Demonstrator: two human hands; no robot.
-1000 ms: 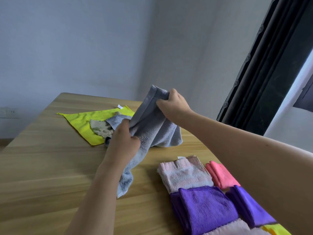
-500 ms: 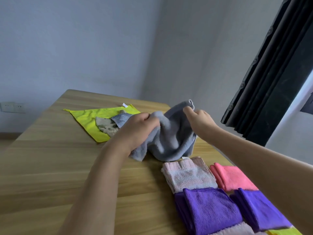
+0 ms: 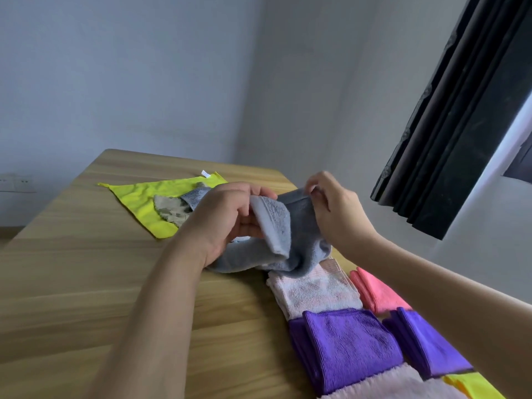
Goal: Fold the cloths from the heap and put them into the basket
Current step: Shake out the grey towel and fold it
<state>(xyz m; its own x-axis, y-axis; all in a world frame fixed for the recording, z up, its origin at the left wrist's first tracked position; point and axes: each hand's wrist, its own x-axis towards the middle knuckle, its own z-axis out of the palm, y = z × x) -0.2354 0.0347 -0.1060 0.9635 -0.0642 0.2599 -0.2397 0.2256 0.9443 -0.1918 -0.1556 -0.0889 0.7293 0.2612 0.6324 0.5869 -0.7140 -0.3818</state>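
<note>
The grey cloth (image 3: 290, 240) is a soft, thick terry piece, bunched and half folded, sagging onto the tabletop (image 3: 86, 283) and touching the pale pink folded cloth (image 3: 313, 292). The left hand (image 3: 227, 217) grips its near corner, the right hand (image 3: 334, 208) pinches its far edge — the length runs left to right between them. Behind lies a yellow-green cloth (image 3: 144, 197); nearer, purple folded cloths (image 3: 351, 344).

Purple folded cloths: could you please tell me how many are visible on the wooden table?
2. A larger purple folded microfibre cloth lies below the pale pink towel; a smaller purple folded cloth sits to its right, below the coral cloth. The right forearm may hide more.
</note>
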